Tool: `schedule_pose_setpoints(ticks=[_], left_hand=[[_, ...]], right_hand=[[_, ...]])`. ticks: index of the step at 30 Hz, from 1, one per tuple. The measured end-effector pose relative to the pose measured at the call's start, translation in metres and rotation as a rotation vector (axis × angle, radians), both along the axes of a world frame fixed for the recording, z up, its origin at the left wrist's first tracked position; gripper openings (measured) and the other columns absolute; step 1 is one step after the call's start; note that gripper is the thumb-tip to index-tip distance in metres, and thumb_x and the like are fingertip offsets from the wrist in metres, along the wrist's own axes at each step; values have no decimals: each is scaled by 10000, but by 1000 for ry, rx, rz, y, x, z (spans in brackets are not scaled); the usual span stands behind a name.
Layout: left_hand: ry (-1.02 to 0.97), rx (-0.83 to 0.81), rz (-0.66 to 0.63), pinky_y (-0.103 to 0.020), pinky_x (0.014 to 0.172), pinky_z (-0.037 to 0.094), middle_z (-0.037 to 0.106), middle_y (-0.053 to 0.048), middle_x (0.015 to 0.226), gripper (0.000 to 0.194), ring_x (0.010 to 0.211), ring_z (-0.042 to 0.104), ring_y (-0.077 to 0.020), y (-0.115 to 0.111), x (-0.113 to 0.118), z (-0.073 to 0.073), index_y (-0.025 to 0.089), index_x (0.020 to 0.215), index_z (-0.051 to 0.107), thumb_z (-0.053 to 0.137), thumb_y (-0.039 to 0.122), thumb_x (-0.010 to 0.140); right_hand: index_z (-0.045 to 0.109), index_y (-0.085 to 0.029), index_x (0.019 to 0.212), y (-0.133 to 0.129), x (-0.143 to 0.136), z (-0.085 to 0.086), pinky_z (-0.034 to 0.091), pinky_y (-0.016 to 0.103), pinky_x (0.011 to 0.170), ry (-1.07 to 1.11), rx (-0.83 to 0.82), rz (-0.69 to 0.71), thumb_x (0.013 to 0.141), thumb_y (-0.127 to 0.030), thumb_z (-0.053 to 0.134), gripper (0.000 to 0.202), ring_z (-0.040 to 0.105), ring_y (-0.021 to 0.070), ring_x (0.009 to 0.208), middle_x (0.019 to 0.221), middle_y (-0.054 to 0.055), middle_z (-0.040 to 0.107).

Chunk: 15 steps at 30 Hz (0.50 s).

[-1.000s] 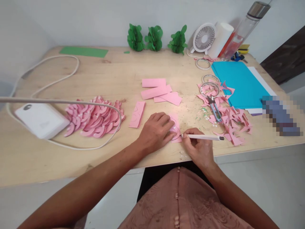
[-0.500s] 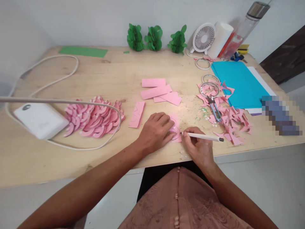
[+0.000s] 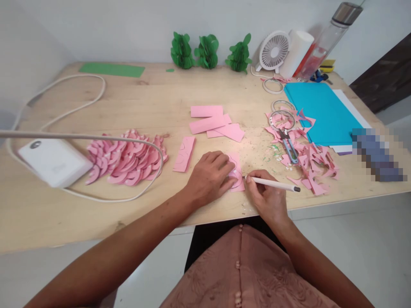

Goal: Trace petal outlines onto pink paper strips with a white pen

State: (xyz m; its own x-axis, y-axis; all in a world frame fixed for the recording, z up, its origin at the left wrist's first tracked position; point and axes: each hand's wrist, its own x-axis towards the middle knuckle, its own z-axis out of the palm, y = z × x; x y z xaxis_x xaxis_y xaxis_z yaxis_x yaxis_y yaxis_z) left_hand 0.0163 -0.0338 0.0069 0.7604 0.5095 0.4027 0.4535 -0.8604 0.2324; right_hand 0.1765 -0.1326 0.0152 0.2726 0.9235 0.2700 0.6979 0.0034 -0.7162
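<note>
My left hand (image 3: pixel 207 177) lies over a pink paper strip (image 3: pixel 238 162), its fingers bent slightly and pressing the strip to the table. Under its fingertips is a curved pink shape, partly hidden by the hand. My right hand (image 3: pixel 266 194) grips a white pen (image 3: pixel 276 184) with a dark end cap. The pen's tip touches the strip's right side, beside the curved outline. Left of my left hand, another pink strip (image 3: pixel 184 154) bears drawn curves. Several plain pink strips (image 3: pixel 207 124) overlap farther back.
A heap of pink cut pieces (image 3: pixel 128 158), a white power bank (image 3: pixel 53 162) and its cable lie at left. On the right are pink scraps (image 3: pixel 317 167), snips (image 3: pixel 290 147), tape rolls (image 3: pixel 281 120) and blue sheets (image 3: pixel 321 113). Green paper shapes (image 3: pixel 207 51) and a fan (image 3: pixel 274 50) stand behind.
Almost nothing differs. Both hands keep their places, and the pen tip remains at the strip's right side.
</note>
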Motion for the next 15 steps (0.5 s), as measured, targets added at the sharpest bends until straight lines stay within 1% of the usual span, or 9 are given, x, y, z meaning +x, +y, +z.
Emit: schedule_pose_setpoints(ticks=[6, 15], left_hand=[[6, 8, 1, -411, 900, 462, 630, -87, 988, 167, 1016, 555, -254, 0, 0, -1, 176, 976, 625, 526, 287, 899], [1, 9, 3, -410, 903, 465, 630, -88, 991, 179, 1023, 555, -253, 0, 0, -2, 170, 973, 627, 513, 291, 907]], right_hand=[[591, -200, 770, 0, -1, 2, 430, 251, 560, -11, 2, -15, 850, -204, 525, 103, 545, 129, 573, 664, -6, 612], [595, -189, 750, 0, -1, 0, 411, 244, 551, 2, 3, -32, 837, -208, 542, 104, 532, 119, 551, 645, -11, 602]])
